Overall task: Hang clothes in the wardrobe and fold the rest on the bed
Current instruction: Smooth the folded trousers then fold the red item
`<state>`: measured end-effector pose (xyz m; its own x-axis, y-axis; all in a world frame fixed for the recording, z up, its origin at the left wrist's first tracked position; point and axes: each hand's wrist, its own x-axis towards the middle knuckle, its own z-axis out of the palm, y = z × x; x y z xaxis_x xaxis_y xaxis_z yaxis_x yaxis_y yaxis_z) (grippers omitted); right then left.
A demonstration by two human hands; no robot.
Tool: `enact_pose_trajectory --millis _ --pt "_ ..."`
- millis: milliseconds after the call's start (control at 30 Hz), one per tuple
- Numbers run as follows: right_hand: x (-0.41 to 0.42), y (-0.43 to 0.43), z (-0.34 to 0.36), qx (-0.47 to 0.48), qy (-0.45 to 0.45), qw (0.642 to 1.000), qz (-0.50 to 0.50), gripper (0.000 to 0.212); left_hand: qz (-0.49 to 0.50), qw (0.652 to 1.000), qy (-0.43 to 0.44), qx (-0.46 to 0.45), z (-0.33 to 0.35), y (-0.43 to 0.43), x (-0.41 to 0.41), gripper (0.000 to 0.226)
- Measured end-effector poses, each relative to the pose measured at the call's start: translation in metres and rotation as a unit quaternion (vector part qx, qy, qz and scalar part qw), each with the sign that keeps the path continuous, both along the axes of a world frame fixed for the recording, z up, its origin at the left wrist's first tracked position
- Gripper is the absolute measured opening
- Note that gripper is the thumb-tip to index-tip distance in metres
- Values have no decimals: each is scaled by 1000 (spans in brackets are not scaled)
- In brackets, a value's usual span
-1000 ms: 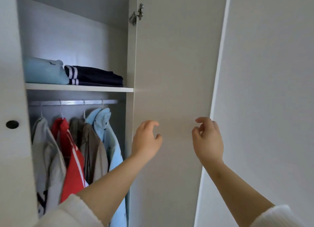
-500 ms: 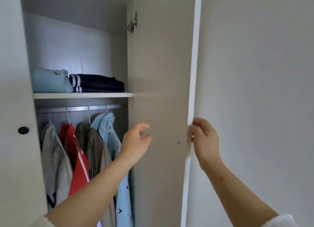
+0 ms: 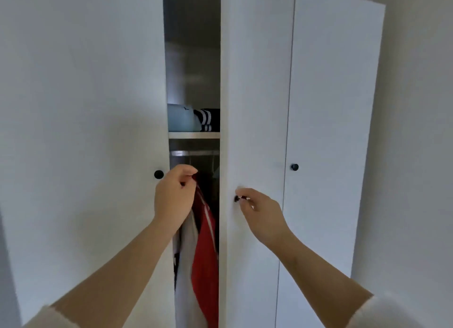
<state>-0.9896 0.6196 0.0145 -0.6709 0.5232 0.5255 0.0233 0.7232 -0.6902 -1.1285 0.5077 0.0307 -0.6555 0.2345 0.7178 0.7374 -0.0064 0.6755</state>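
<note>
While my right hand (image 3: 257,211) pinches the upright door's (image 3: 255,107) knob (image 3: 236,199), my left hand (image 3: 174,196) hovers loosely curled, empty, across the gap (image 3: 193,58).

Wardrobe doors (image 3: 85,107) white, each knob (image 3: 158,174) black; on the shelf (image 3: 193,135), pale blue garment (image 3: 181,118) and navy garment (image 3: 212,118) with white stripes; below the shelf, red garment (image 3: 206,261) with a white stripe and white garment (image 3: 186,291).

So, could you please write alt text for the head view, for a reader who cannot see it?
A person's right hand pinches the small black round knob of a nearly closed white wardrobe door; the left hand hovers, curled, before the gap. Inside hang a red garment and a white garment, under folded clothes on a shelf.
</note>
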Motion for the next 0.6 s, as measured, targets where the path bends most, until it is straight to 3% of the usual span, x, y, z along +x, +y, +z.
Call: enact_pose_trajectory --millis 167,300,433,600 --pt "-78 -15 3 -17 1 1000 9 26 110 993 27 -40 0 -36 -51 38" --pt "-125 -16 2 -46 18 999 1 17 165 975 107 -105 -3 -42 -96 40" --pt "-164 -13 -1 -79 29 996 -7 28 174 954 125 -212 -17 -34 -140 76" --pt "-206 -9 0 -64 -2 997 -39 23 235 906 122 -330 -31 -10 -178 111"
